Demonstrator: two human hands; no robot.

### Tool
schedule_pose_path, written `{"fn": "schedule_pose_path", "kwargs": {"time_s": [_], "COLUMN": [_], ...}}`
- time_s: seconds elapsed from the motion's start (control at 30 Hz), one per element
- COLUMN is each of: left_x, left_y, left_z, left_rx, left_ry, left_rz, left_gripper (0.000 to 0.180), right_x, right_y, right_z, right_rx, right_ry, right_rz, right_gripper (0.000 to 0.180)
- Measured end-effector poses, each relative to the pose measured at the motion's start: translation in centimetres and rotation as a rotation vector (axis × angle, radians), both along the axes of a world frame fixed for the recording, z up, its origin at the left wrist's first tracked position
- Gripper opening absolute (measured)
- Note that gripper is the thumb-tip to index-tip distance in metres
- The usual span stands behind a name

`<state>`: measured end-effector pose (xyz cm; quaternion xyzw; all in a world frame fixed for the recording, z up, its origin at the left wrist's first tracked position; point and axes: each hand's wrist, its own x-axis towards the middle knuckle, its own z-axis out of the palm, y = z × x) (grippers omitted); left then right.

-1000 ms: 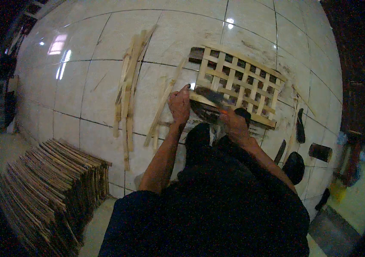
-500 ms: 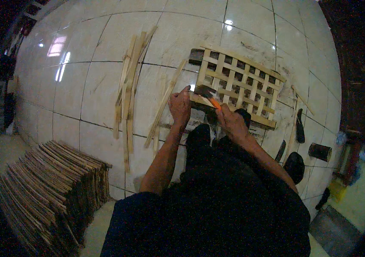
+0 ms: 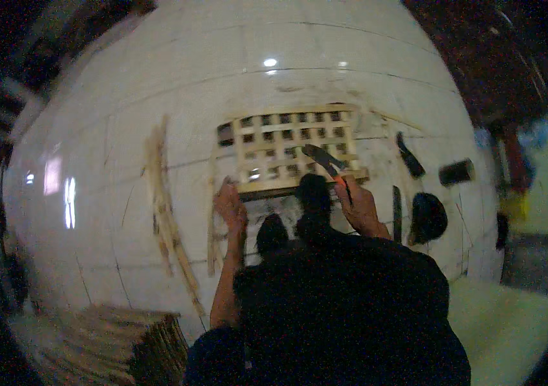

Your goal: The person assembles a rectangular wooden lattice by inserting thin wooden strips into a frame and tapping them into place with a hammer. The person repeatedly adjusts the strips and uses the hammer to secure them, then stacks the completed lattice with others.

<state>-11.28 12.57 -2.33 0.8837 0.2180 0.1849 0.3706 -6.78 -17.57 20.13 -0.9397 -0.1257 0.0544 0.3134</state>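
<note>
A rectangular lattice of woven pale bamboo strips (image 3: 296, 184) lies on the floor in front of me. At its near left corner, my left hand (image 3: 230, 207) has its fingers curled in against the edge, though blur softens the grip. My right hand (image 3: 359, 209) is closed round the handles of orange-handled pliers (image 3: 321, 156). The dark jaws point up and left over the lattice's near right part, apparently closed. One dark shoe tip (image 3: 314, 192) is up against the lattice's near edge.
Loose bamboo strips (image 3: 161, 193) lie at left, and a stack of thin slats (image 3: 100, 334) stands at lower left. To the right are a dark curved-handled tool (image 3: 409, 157), a dark cylinder (image 3: 457, 173), a long dark blade-like piece (image 3: 397, 212) and a rounded dark object (image 3: 429, 217).
The view has swung round. My right hand has drawn the pliers from the lattice's near left corner toward its right side. My left hand remains by that corner.
</note>
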Motion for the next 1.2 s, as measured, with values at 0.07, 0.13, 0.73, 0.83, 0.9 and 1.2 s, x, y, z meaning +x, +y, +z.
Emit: {"fn": "schedule_pose_path", "kwargs": {"time_s": [0.07, 0.13, 0.73, 0.83, 0.9, 1.2], "left_x": [-0.3, 0.2, 4.5, 5.4, 4.9, 3.4], "left_y": [-1.9, -3.4, -7.1, -9.4, -9.4, -8.7], "left_z": [3.6, 7.3, 7.9, 8.6, 8.5, 10.5], "left_rx": [0.123, 0.257, 0.522, 0.438, 0.413, 0.443], "left_ry": [-0.073, -0.169, -0.148, -0.120, -0.105, -0.024], "left_rz": [0.315, 0.016, -0.535, -0.545, -0.551, -0.557], "left_gripper": [0.039, 0.042, 0.046, 0.049, 0.051, 0.046], "right_x": [-3.0, -6.8, -5.5, -6.4, -6.2, -2.8], "right_y": [-4.0, -8.3, -43.6, -57.5, -59.6, -47.7], "right_z": [-0.6, -2.8, -20.9, -22.3, -24.1, -21.2], "right_rx": [-0.030, -0.089, -0.479, -0.683, -0.704, -0.620], "right_ry": [0.037, 0.042, -0.374, -0.490, -0.516, -0.074], "right_rz": [-0.217, -0.421, -0.430, -0.333, -0.341, -0.634], "right_gripper": [0.027, 0.030, 0.034, 0.036, 0.039, 0.046]}}
